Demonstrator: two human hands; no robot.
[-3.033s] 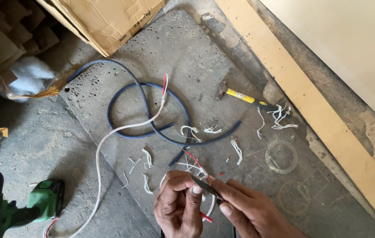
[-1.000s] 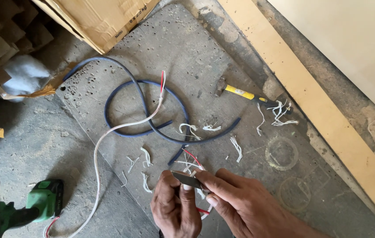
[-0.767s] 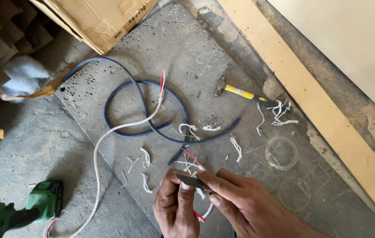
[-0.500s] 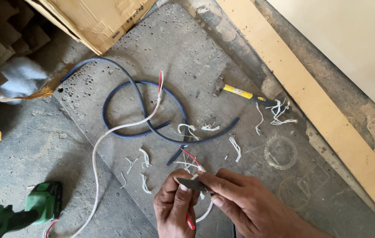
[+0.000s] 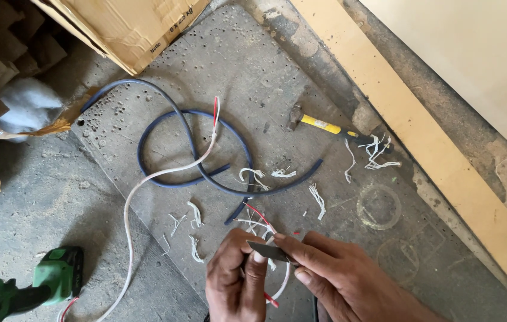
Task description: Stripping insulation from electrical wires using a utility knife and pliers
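My left hand [image 5: 238, 280] pinches a thin white-and-red wire [image 5: 282, 280] low in the head view. My right hand [image 5: 337, 277] holds a small dark flat blade [image 5: 268, 250] against that wire, fingers closed on it. Red and white strand ends [image 5: 259, 216] stick up just above my fingers. A long white cable [image 5: 146, 179] with a red core runs from the bottom left up to its stripped tip [image 5: 215, 110]. A dark blue cable [image 5: 194, 161] lies looped on the concrete slab [image 5: 253, 89] beyond my hands.
A yellow-handled hammer [image 5: 319, 124] lies right of the loop. White wire scraps [image 5: 375, 149] litter the slab. A green cordless drill [image 5: 24, 286] sits at bottom left, a cardboard box [image 5: 122, 24] at the top, and a wooden plank [image 5: 420, 137] runs diagonally at right.
Both hands stay in the same spot with small shifts of the fingers and blade on the wire. The view has drifted slightly.
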